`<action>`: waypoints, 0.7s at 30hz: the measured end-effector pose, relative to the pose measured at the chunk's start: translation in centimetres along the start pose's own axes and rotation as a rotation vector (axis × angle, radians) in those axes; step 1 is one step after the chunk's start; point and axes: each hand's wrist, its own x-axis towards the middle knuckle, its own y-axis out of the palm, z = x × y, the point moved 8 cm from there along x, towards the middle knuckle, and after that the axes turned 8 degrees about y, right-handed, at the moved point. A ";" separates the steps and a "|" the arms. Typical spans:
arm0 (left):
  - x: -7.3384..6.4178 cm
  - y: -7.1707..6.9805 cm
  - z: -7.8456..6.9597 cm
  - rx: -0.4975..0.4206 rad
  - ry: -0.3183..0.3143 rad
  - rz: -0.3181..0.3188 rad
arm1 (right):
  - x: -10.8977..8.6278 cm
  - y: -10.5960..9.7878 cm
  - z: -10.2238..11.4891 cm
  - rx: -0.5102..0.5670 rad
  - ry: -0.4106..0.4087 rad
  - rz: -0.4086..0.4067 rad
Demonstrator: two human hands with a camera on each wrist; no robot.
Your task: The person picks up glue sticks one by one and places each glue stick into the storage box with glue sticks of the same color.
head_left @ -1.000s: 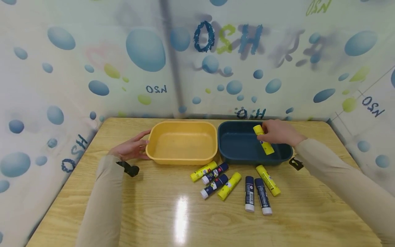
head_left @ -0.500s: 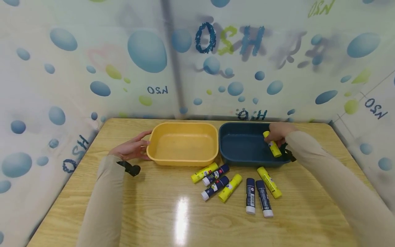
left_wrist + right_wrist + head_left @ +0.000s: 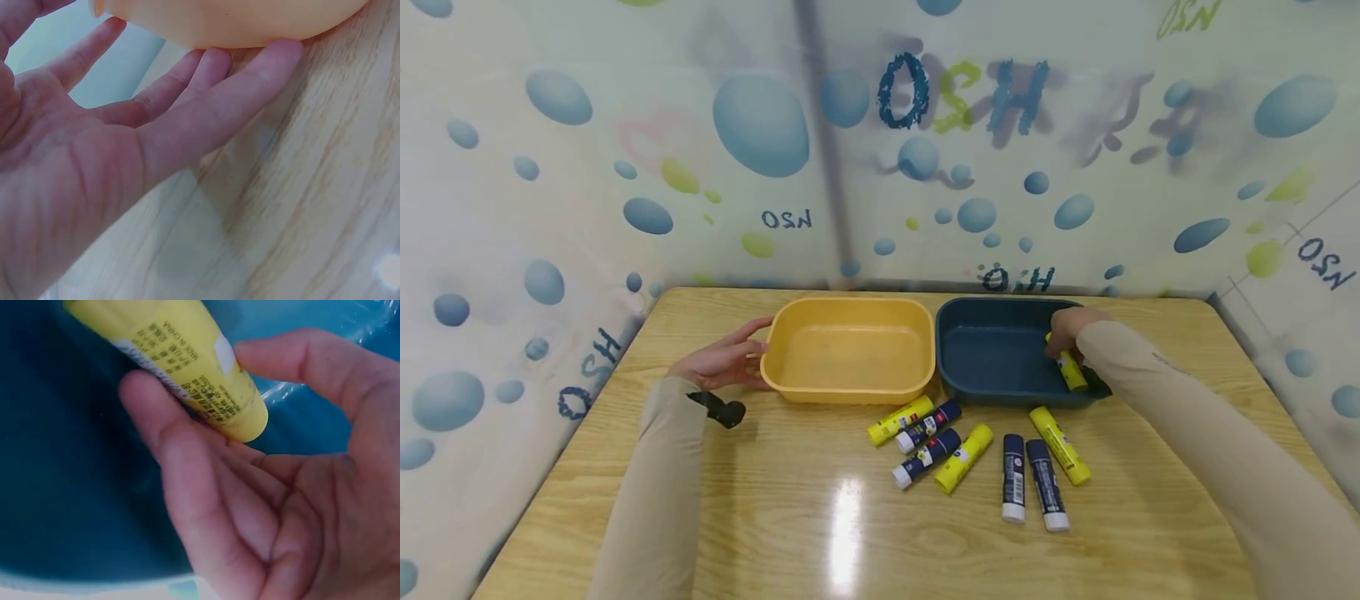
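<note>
My right hand (image 3: pixel 1070 327) pinches a yellow glue stick (image 3: pixel 1071 373) between thumb and fingers, low inside the right end of the dark blue plastic bin (image 3: pixel 988 354). In the right wrist view, printed text and a white patch show on the glue stick (image 3: pixel 187 362); the thumb and a fingertip lie on opposite sides of it. At the left end of the yellow plastic bin (image 3: pixel 847 393), my left hand (image 3: pixel 718 364) rests with fingers extended. The left wrist view shows those fingertips (image 3: pixel 284 53) against the bin's outer wall, with nothing gripped.
In front of the bins lie several loose glue sticks: yellow ones such as this glue stick (image 3: pixel 964 458), and navy ones with white ends, like this navy glue stick (image 3: pixel 1013 479). A patterned curtain (image 3: pixel 880 167) hangs behind the wooden table (image 3: pixel 775 517).
My right hand has moved right and down into the blue bin with the yellow glue stick. My left hand has stayed at the yellow bin's side.
</note>
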 end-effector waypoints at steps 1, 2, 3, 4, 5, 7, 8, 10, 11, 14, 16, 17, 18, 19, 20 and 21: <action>0.0 0.0 0.0 0.000 0.000 0.001 | 0.0 0.0 0.0 0.015 0.008 0.001; 0.0 0.0 0.0 0.000 -0.002 -0.001 | 0.1 0.0 -0.1 0.032 0.015 0.001; 0.0 0.0 0.0 0.000 -0.001 0.001 | 0.1 0.0 -0.2 0.052 0.021 0.001; 0.0 0.1 0.0 0.000 -0.002 0.001 | 0.1 0.0 -0.3 0.064 0.026 -0.001; 0.0 0.1 0.0 -0.001 -0.002 0.002 | 0.1 0.0 -0.4 0.075 0.029 -0.003; 0.0 0.1 0.0 0.002 -0.002 0.002 | 0.1 0.0 -0.5 0.089 0.030 -0.009; 0.0 0.1 0.0 0.004 -0.003 -0.001 | 0.0 0.0 -0.6 0.092 0.023 -0.012; 0.0 0.1 0.0 0.009 0.000 0.003 | -0.2 0.0 -0.7 0.094 0.005 -0.020; 0.1 0.1 0.1 0.007 -0.001 0.001 | -0.4 -0.1 -0.7 0.105 -0.003 -0.025; 0.1 0.1 0.2 -0.004 -0.007 -0.004 | -1.2 -0.5 -0.9 0.131 -0.055 -0.053; 0.1 0.0 0.3 -0.016 -0.013 -0.009 | -2.1 -0.8 -1.0 0.147 -0.097 -0.073; 0.1 0.0 0.3 -0.020 -0.018 -0.014 | -2.6 -0.9 -1.0 0.151 -0.116 -0.085; 0.1 0.0 0.3 -0.019 -0.021 -0.017 | -3.1 -0.9 -1.1 0.148 -0.137 -0.098; 0.1 0.0 0.4 -0.019 -0.022 -0.018 | -3.6 -1.0 -1.1 0.145 -0.158 -0.111; 0.1 0.0 0.4 -0.018 -0.023 -0.018 | -4.2 -0.9 -1.1 0.134 -0.174 -0.126; 0.1 0.0 0.4 -0.016 -0.025 -0.019 | -4.8 -0.9 -1.1 0.123 -0.186 -0.145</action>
